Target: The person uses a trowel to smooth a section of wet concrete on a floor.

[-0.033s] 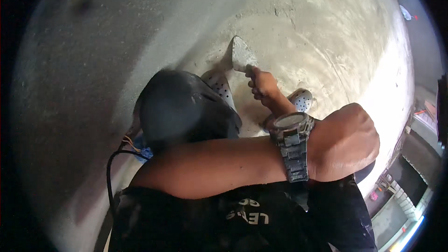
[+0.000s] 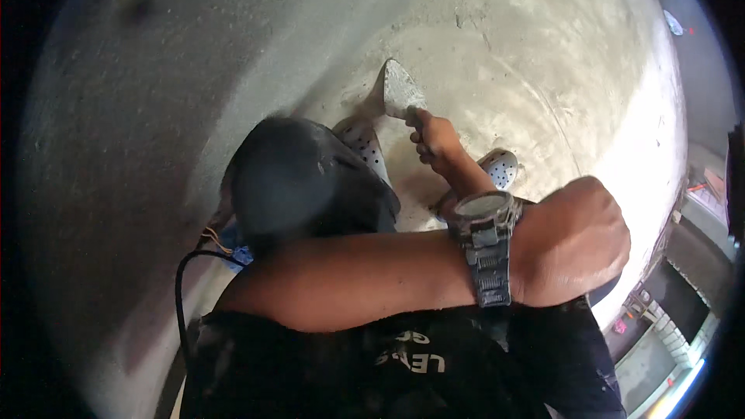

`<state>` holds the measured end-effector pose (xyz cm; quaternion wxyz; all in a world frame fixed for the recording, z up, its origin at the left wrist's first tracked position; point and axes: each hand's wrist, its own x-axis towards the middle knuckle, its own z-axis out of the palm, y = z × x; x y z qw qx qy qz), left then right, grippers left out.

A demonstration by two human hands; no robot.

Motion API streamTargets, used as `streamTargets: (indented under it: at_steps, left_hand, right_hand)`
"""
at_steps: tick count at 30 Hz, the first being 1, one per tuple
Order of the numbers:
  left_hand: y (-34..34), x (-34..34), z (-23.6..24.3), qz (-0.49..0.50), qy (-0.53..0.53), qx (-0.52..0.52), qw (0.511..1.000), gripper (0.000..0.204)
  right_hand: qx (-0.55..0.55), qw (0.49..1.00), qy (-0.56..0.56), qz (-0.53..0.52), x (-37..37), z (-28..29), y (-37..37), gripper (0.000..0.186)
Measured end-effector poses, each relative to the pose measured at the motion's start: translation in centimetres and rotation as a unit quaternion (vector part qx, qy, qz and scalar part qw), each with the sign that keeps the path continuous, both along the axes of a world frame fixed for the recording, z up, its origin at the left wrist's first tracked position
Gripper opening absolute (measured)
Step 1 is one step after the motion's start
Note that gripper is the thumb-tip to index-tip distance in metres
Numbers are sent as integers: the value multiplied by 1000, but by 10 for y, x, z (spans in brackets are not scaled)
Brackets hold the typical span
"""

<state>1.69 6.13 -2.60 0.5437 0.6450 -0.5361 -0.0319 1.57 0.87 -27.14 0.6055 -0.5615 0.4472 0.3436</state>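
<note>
A small pointed trowel (image 2: 403, 91) with a pale, mortar-smeared blade lies against the grey cement surface, its tip directed away from me. Closed round its handle is my right hand (image 2: 439, 140), just beyond my left forearm. My left arm crosses in front of my body, wearing a dark chunky wristwatch (image 2: 487, 248). At its end my left hand (image 2: 574, 240) bends down over my right knee, back of the hand uppermost. Its fingers are out of sight, so I cannot tell how they are held.
Pale perforated clogs (image 2: 500, 168) are on my feet, either side of the trowel hand. A dark-trousered knee (image 2: 299, 178) rises at left. A black cord (image 2: 180, 287) loops beside my left hip. Bright light falls across the cement (image 2: 648, 136) at right; pale blocks (image 2: 672, 335) stand lower right.
My left hand has sunk very slightly. The trowel and my right hand stay almost in the same place, with the grip kept.
</note>
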Motion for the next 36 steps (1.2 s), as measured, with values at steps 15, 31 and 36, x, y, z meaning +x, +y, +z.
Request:
streamTargets:
  at_steps: [15, 31, 36]
  left_hand:
    - [2, -1, 4, 81, -77, -38, 993, 16]
    - [-2, 0, -3, 31, -70, -27, 997, 16]
    - [-10, 6, -16, 67, -39, -93, 993, 17]
  right_hand:
    - [-40, 998, -49, 1, -19, -45, 12, 39]
    - [74, 994, -46, -73, 61, -57, 4, 29]
    - [-9, 996, -83, 33, 5, -25, 1, 31]
